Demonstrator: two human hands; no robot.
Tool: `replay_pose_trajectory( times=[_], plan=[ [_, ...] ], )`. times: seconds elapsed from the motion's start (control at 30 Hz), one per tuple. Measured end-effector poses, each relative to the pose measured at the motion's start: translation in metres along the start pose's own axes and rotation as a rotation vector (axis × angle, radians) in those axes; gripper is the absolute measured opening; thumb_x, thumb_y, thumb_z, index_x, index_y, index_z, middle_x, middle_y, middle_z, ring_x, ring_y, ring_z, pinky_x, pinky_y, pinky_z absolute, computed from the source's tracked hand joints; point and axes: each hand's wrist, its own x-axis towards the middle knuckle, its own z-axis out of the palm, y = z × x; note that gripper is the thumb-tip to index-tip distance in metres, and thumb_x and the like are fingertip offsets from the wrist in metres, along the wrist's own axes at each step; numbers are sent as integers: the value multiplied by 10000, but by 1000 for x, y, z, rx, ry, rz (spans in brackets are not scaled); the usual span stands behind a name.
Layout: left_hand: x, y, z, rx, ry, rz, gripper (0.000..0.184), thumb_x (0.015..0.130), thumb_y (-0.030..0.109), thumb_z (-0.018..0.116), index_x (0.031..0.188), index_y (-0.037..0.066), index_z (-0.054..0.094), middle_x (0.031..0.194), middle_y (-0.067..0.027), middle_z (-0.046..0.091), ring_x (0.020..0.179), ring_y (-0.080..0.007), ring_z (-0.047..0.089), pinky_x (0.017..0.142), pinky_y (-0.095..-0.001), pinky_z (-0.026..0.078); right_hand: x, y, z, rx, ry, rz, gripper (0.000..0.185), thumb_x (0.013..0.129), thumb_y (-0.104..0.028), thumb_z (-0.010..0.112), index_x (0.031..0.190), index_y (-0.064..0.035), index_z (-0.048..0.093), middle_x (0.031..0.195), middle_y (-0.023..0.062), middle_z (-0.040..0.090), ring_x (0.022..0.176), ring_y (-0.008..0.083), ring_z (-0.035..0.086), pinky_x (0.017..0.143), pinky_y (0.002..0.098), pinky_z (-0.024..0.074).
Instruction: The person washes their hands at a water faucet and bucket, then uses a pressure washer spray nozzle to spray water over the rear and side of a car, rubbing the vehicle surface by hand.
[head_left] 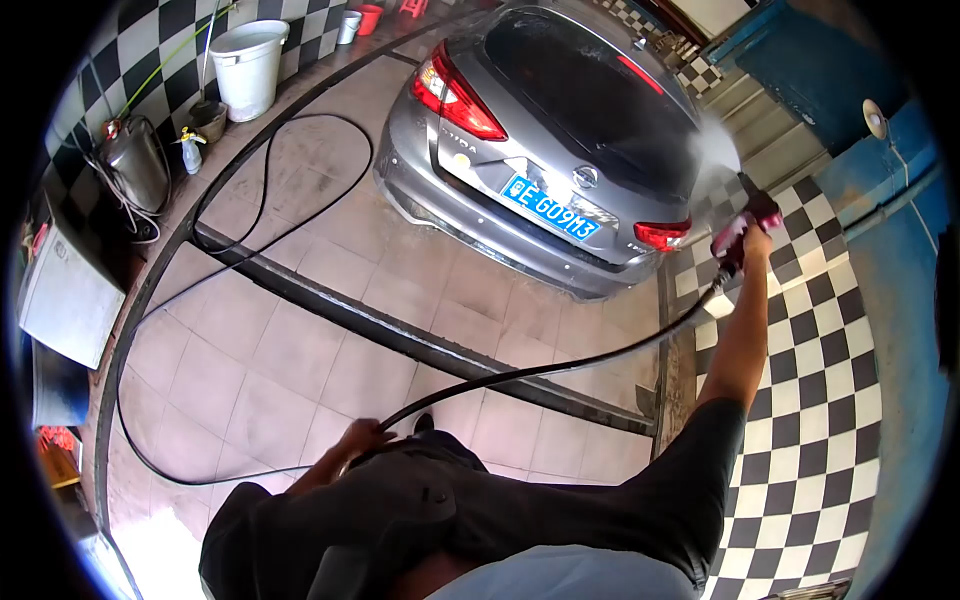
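My right hand (757, 245), arm stretched forward, is closed round the grip of a dark red pressure washer gun (733, 238). A white mist (716, 150) leaves its nozzle and strikes the right rear side of a grey car (470, 215). From the gun a black hose (560, 366) curves back across my front to my left hand (362, 437), which is closed on it at waist height. The fingers of that hand are partly hidden. The car stands with its rear toward me, its paint and back window wet.
Hose loops lie on the tiled floor (250, 370), which a dark drain channel (350, 322) crosses. Along the left wall stand a white bucket (248, 75), a spray bottle (191, 152) and a metal tank (138, 165). A checkered wall (800, 400) runs close on my right.
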Motion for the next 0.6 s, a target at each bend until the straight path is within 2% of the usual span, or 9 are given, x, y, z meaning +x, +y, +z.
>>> replay_pose_trajectory(
  times=[0.1, 0.17, 0.2, 0.23, 0.3, 0.43, 0.5, 0.57, 0.6],
  plan=[
    [2, -30, 43, -89, 318, -46, 403, 778, 416, 654, 741, 15, 651, 612, -171, 593, 556, -277, 598, 540, -388, 439, -13, -50, 74, -45, -92, -172, 344, 774, -345, 690, 717, -34, 554, 545, 57, 509, 417, 181, 490, 399, 330, 427],
    [-3, -24, 27, -39, 515, -23, 396, 776, 399, 655, 707, 9, 645, 567, -174, 566, 515, -276, 578, 524, -394, 430, -73, -106, 115, 76, -430, -58, 343, 772, -349, 690, 758, -27, 572, 559, 59, 516, 425, 170, 494, 395, 335, 429],
    [-20, 18, -8, -82, 583, -78, 362, 776, 350, 659, 663, 7, 632, 513, -171, 526, 461, -292, 534, 496, -391, 417, -88, -127, 135, 78, -526, -122, 339, 778, -332, 683, 731, -19, 565, 563, 59, 524, 430, 169, 507, 389, 336, 442],
    [-22, 27, -22, -20, 634, -1, 331, 777, 313, 658, 652, 8, 623, 513, -169, 529, 443, -302, 510, 474, -382, 405, -101, -140, 150, 75, -621, -176, 337, 784, -316, 675, 703, -10, 558, 566, 59, 532, 435, 167, 521, 382, 337, 455],
    [-14, 46, -45, -62, 576, -78, 316, 773, 282, 663, 625, 9, 603, 507, -167, 519, 427, -301, 486, 455, -377, 387, -122, -166, 170, 40, -669, -276, 317, 785, -314, 677, 728, -23, 564, 556, 48, 522, 421, 154, 503, 384, 333, 459],
    [-6, 103, -78, 42, 679, 42, 322, 763, 276, 668, 598, 13, 581, 495, -166, 499, 439, -321, 485, 457, -385, 385, -57, -162, 187, 24, -588, -293, 333, 773, -341, 682, 757, -22, 589, 569, 50, 521, 426, 157, 504, 379, 317, 451],
    [5, 121, -88, -23, 674, -26, 338, 772, 297, 668, 618, 6, 592, 499, -176, 488, 443, -328, 465, 458, -391, 381, 2, -144, 189, -45, -480, -222, 404, 780, -395, 671, 702, -8, 584, 563, 62, 523, 428, 173, 513, 385, 340, 467],
    [19, 146, -102, -31, 726, 0, 345, 778, 306, 666, 631, 1, 601, 500, -180, 481, 439, -324, 448, 457, -395, 375, 54, -125, 199, -372, -134, -572, 448, 776, -435, 670, 706, -4, 569, 549, 61, 518, 426, 170, 512, 390, 340, 472],
    [22, 166, -115, -80, 628, -135, 332, 786, 305, 664, 663, -1, 622, 512, -183, 501, 449, -332, 470, 463, -390, 389, 50, -126, 193, -242, -304, -454, 447, 773, -441, 671, 722, -10, 566, 548, 60, 515, 429, 165, 513, 396, 336, 474]
  ],
)
